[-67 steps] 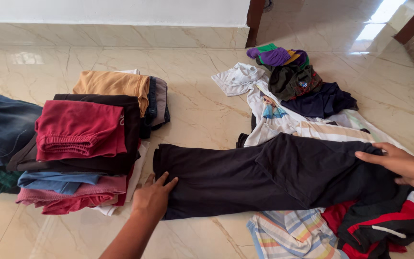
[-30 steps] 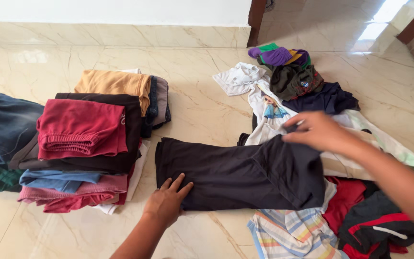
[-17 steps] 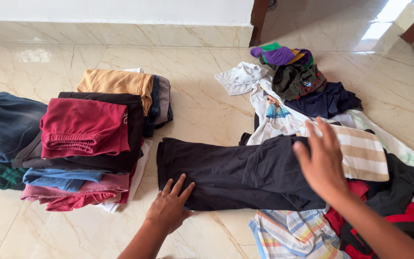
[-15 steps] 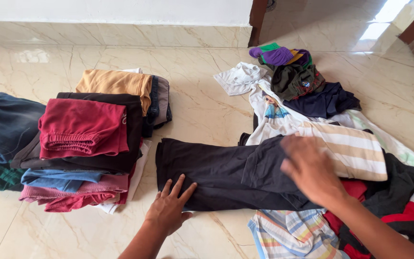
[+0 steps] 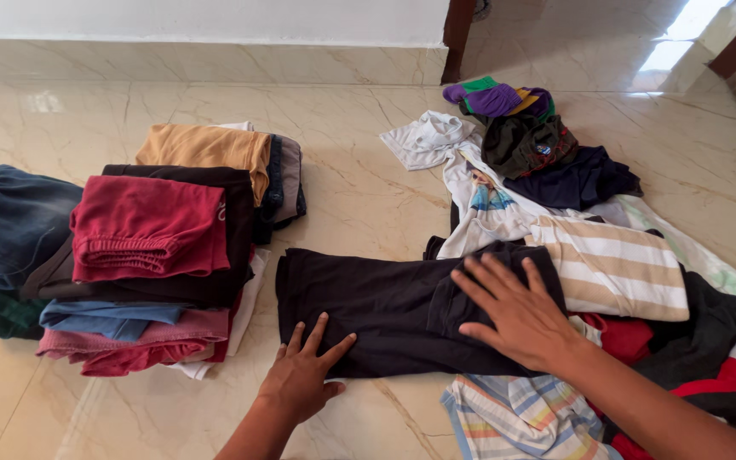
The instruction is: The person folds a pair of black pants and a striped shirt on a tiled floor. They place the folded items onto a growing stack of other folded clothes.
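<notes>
trousers (image 5: 385,311) flat under both palms

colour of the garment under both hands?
Black garment, head view; left hand and right hand flat on it.

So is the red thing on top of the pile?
Yes, the folded red garment lies on top of the stack of clothes on the floor.
</notes>
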